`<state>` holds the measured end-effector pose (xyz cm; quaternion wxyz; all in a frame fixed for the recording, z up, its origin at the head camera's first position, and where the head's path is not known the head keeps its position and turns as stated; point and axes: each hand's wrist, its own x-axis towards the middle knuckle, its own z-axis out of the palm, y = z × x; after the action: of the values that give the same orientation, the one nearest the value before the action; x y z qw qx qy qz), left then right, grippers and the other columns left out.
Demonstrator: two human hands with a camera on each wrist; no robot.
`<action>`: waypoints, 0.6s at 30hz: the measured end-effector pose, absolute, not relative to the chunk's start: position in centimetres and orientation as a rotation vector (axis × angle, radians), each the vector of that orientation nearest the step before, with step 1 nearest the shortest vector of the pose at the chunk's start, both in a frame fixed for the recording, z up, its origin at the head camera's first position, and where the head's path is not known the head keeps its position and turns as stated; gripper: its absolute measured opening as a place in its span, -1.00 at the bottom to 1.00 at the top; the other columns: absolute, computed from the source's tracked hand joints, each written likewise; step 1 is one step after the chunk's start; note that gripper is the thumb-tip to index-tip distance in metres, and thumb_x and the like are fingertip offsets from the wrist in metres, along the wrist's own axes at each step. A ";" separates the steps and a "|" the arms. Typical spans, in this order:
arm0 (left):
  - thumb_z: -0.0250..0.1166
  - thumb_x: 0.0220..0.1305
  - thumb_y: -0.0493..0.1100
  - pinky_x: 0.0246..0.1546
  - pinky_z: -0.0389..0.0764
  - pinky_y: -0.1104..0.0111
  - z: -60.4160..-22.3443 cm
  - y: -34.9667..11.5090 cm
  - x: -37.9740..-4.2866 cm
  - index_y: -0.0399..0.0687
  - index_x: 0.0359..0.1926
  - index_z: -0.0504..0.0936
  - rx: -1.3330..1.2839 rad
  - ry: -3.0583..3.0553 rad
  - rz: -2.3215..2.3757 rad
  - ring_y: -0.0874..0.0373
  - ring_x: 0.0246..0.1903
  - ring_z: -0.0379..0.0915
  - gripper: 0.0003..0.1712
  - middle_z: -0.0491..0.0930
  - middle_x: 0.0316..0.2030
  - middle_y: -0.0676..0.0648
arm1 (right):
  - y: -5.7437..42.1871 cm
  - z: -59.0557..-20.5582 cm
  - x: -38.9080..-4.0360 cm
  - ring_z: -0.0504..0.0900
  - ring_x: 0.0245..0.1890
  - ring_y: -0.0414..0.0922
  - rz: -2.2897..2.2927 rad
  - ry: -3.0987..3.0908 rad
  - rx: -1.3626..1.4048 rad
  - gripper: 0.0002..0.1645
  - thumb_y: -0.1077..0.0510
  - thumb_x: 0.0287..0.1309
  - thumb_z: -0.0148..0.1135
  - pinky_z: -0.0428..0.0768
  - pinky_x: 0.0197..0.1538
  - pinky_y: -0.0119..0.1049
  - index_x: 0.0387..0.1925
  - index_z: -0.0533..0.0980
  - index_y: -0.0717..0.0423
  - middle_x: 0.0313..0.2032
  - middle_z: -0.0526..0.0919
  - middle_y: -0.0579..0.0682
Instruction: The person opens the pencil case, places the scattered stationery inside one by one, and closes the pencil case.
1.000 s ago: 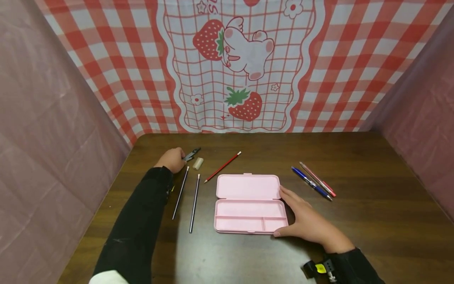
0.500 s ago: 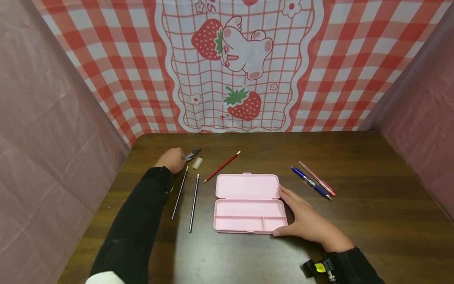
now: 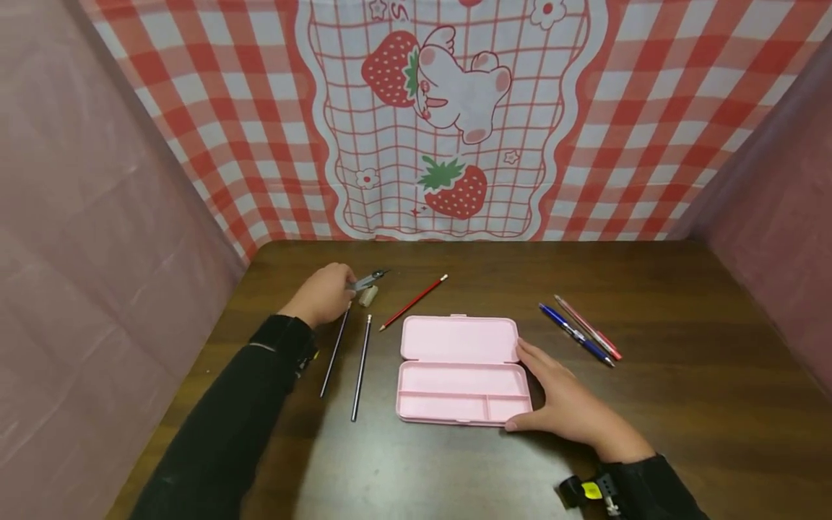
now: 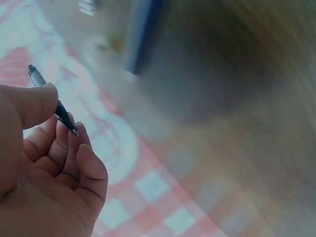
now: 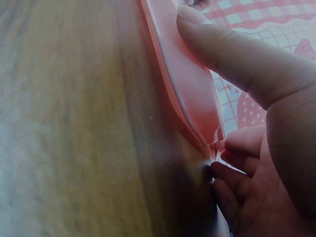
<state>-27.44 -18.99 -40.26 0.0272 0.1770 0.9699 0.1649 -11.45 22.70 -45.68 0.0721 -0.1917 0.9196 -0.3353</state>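
My left hand (image 3: 323, 292) pinches a grey metal drawing compass (image 3: 369, 280) near the table's back left; in the left wrist view, the black and silver compass (image 4: 53, 101) sticks out past the thumb. Just beside it is a whitish eraser (image 3: 368, 296). My right hand (image 3: 564, 401) holds the right end of an open pink pencil case (image 3: 458, 338), thumb at its front corner and fingers at the hinge side. In the right wrist view, the thumb lies along the rim of the pencil case (image 5: 185, 74). The compartments visible in the case hold nothing.
Two dark striped pencils (image 3: 361, 368) lie left of the case, one partly under the left hand. A red pencil (image 3: 413, 303) lies behind it. To the right are a blue pen (image 3: 575, 334) and a red pen (image 3: 588, 327). A checked cloth (image 3: 650, 130) hangs behind the table.
My left hand has moved a little to the right with the compass, which looks raised off the table. The right hand stays at the pencil case. The head view has shifted slightly.
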 end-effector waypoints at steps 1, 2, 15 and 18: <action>0.28 0.40 -0.27 0.09 0.51 0.02 -40.0 -18.6 -26.9 -0.33 -0.01 0.57 0.565 2.999 0.546 -0.15 -0.01 0.52 -0.77 0.56 -0.06 -0.27 | 22.7 -45.7 -11.4 0.13 0.47 0.36 -1.011 2.765 -0.579 0.50 -0.41 -0.21 0.62 0.20 0.31 0.43 0.55 0.13 0.33 0.56 0.09 0.23; 0.29 0.40 -0.28 0.08 0.51 0.03 -39.9 -18.3 -26.4 -0.32 -0.01 0.57 0.581 3.001 0.585 -0.13 -0.02 0.51 -0.77 0.55 -0.06 -0.26 | 22.7 -45.7 -11.4 0.13 0.47 0.36 -1.013 2.767 -0.583 0.50 -0.41 -0.21 0.62 0.20 0.31 0.43 0.54 0.14 0.33 0.56 0.09 0.23; 0.24 0.50 -0.21 -0.11 0.55 0.18 -39.4 -14.3 -20.3 -0.17 0.05 0.52 0.576 2.813 1.254 0.05 -0.14 0.43 -0.80 0.46 -0.10 -0.09 | 22.8 -45.9 -11.3 0.14 0.47 0.35 -1.031 2.766 -0.594 0.48 -0.41 -0.21 0.62 0.23 0.31 0.40 0.53 0.17 0.32 0.56 0.11 0.21; 0.26 0.50 -0.20 -0.13 0.54 0.18 -38.8 -13.9 -19.5 -0.15 0.05 0.52 0.603 2.823 1.298 0.06 -0.16 0.42 -0.80 0.45 -0.11 -0.07 | 22.9 -45.7 -11.3 0.14 0.46 0.36 -1.046 2.774 -0.601 0.46 -0.37 -0.21 0.64 0.22 0.31 0.41 0.53 0.18 0.33 0.55 0.12 0.22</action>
<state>-19.46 -13.91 -38.77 -0.0116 0.1905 0.8918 0.4103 -11.27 22.94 -45.75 0.0583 -0.1985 0.9155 -0.3451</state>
